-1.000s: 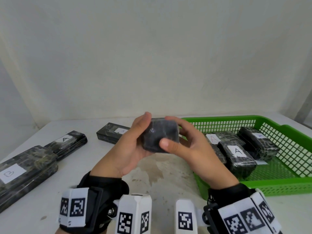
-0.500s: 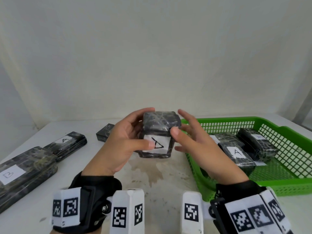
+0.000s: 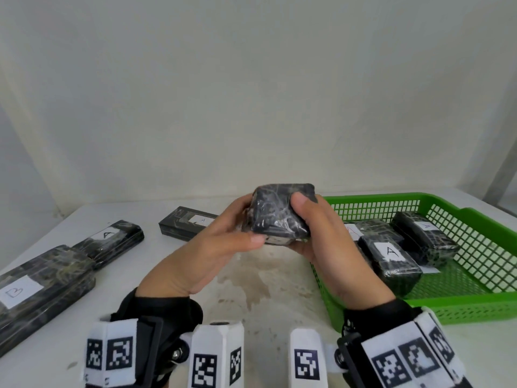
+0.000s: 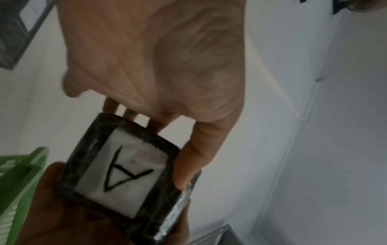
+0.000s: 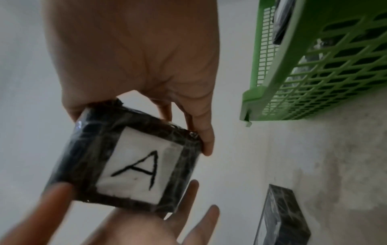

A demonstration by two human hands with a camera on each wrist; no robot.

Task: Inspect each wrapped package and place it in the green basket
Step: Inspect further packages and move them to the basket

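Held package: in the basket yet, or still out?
Out: both hands, left and right, hold the package above the table, beside the basket.

A handwritten "A" sits on the white label of the small black film-wrapped block (image 5: 123, 159). Left on the worktop, one long dark wrapped package (image 3: 42, 292) reads "B", its slimmer neighbour (image 3: 112, 242) "A"; a dark basket package (image 3: 391, 261) reads "A".

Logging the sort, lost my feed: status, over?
Left hand and right hand both grip the small wrapped package, label A facing down. Green basket beside right hand, path clear.
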